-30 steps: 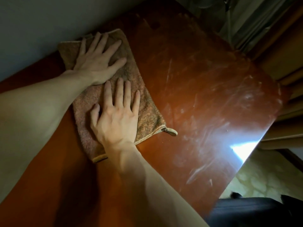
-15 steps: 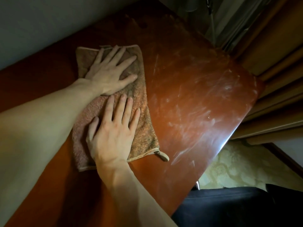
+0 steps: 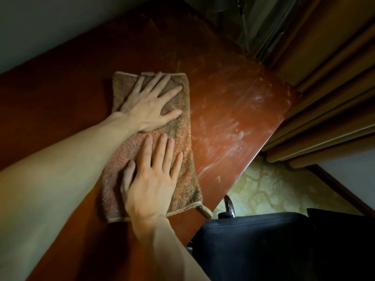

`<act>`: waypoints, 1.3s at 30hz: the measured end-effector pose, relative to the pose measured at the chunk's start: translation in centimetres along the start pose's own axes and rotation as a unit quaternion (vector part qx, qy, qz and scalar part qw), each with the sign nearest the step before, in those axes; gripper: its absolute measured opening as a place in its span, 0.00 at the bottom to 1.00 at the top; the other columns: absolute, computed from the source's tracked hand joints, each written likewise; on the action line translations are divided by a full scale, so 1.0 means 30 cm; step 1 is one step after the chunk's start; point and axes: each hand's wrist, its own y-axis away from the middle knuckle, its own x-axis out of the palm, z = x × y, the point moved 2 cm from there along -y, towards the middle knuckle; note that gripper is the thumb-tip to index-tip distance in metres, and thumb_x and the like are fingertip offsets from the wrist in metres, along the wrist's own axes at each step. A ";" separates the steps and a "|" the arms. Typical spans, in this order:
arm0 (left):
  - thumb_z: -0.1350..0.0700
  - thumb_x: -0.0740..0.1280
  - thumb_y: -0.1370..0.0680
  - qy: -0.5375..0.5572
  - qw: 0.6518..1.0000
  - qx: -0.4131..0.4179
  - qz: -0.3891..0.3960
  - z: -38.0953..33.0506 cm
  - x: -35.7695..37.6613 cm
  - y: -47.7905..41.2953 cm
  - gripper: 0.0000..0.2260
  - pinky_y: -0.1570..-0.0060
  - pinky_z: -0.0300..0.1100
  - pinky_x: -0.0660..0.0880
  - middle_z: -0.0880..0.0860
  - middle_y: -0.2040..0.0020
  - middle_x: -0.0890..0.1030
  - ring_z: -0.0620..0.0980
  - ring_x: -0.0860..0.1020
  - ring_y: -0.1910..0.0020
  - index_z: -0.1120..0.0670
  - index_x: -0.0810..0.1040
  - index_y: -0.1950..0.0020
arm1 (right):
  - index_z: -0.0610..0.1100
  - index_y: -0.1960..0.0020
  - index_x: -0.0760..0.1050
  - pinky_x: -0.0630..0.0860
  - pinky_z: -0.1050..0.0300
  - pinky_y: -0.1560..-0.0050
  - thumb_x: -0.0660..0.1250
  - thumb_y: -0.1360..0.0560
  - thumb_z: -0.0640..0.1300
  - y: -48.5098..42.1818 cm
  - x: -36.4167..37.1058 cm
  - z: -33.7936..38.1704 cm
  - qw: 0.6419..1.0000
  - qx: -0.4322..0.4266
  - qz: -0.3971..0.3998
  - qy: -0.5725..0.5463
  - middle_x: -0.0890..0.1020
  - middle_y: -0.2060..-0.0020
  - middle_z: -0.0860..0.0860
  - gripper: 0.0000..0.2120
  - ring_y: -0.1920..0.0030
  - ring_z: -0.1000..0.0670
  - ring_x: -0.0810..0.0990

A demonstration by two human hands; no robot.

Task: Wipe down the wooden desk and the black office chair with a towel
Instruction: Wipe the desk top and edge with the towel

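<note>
A folded brown towel [image 3: 182, 142] lies flat on the reddish wooden desk [image 3: 239, 110]. My left hand [image 3: 150, 104] presses on the towel's far half with fingers spread and straight. On the near half my right hand [image 3: 152, 179] lies flat too, fingers straight, pointing away from me. White dusty streaks cover the desk surface to the right of the towel. The black office chair [image 3: 274, 246] shows at the lower right, beside the desk's near edge.
A grey wall [image 3: 50, 27] runs along the desk's far side. Brown curtains [image 3: 334, 88] hang past the desk's right end. A patterned pale floor [image 3: 269, 187] shows between desk and chair, with a chrome chair part [image 3: 229, 205] sticking up.
Both hands have slid the towel to the right across the desk, toward the streaked end. The view has shifted, and more of the black chair shows.
</note>
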 end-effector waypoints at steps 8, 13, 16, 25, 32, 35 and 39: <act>0.28 0.42 0.22 0.005 1.000 0.017 -0.009 -0.098 0.018 0.027 0.36 0.20 0.62 0.45 0.54 0.15 0.50 0.54 0.46 0.16 0.41 0.51 0.16 | 0.46 0.16 0.55 0.46 0.37 0.19 0.55 0.18 0.56 0.071 -0.037 -0.068 1.000 0.005 0.001 0.000 0.53 0.17 0.42 0.33 0.16 0.43 0.43; 0.28 0.43 0.20 0.021 1.000 -0.016 -0.017 -0.166 0.022 0.068 0.35 0.20 0.62 0.44 0.54 0.15 0.50 0.53 0.45 0.16 0.42 0.52 0.16 | 0.46 0.17 0.60 0.48 0.37 0.19 0.58 0.19 0.56 0.105 -0.086 -0.168 1.000 -0.024 0.005 0.009 0.55 0.17 0.42 0.33 0.16 0.43 0.46; 0.29 0.42 0.20 0.034 0.998 -0.052 -0.016 -0.200 0.024 0.092 0.34 0.20 0.62 0.44 0.54 0.15 0.50 0.53 0.45 0.16 0.42 0.52 0.15 | 0.48 0.18 0.61 0.50 0.37 0.19 0.58 0.19 0.56 0.112 -0.123 -0.244 0.998 -0.053 0.019 0.008 0.57 0.17 0.44 0.32 0.16 0.44 0.48; 0.31 0.38 0.18 0.038 0.986 -0.154 -0.043 -0.270 0.034 0.118 0.34 0.20 0.64 0.45 0.57 0.15 0.52 0.56 0.49 0.16 0.44 0.53 0.15 | 0.53 0.17 0.57 0.52 0.38 0.19 0.58 0.19 0.59 0.045 -0.195 -0.433 0.989 -0.138 0.056 0.023 0.56 0.17 0.48 0.32 0.16 0.46 0.47; 0.31 0.40 0.18 0.041 0.979 -0.196 -0.044 -0.280 0.037 0.116 0.32 0.20 0.64 0.44 0.56 0.15 0.52 0.55 0.48 0.16 0.42 0.52 0.16 | 0.55 0.16 0.55 0.49 0.38 0.18 0.55 0.18 0.60 -0.018 -0.218 -0.504 0.976 -0.200 0.085 0.025 0.54 0.16 0.47 0.31 0.16 0.45 0.46; 0.31 0.40 0.18 0.036 0.977 -0.210 -0.024 -0.289 0.032 0.104 0.34 0.21 0.66 0.43 0.57 0.15 0.50 0.56 0.47 0.16 0.43 0.51 0.15 | 0.56 0.16 0.54 0.48 0.38 0.18 0.54 0.18 0.60 -0.079 -0.245 -0.553 0.966 -0.234 0.106 0.030 0.54 0.16 0.48 0.31 0.16 0.46 0.46; 0.30 0.40 0.20 0.019 0.986 -0.164 -0.007 -0.261 0.024 0.064 0.36 0.23 0.70 0.37 0.59 0.15 0.45 0.59 0.43 0.16 0.45 0.46 0.15 | 0.56 0.17 0.56 0.49 0.37 0.19 0.54 0.19 0.61 -0.154 -0.263 -0.618 0.958 -0.268 0.103 0.028 0.55 0.17 0.49 0.31 0.16 0.46 0.47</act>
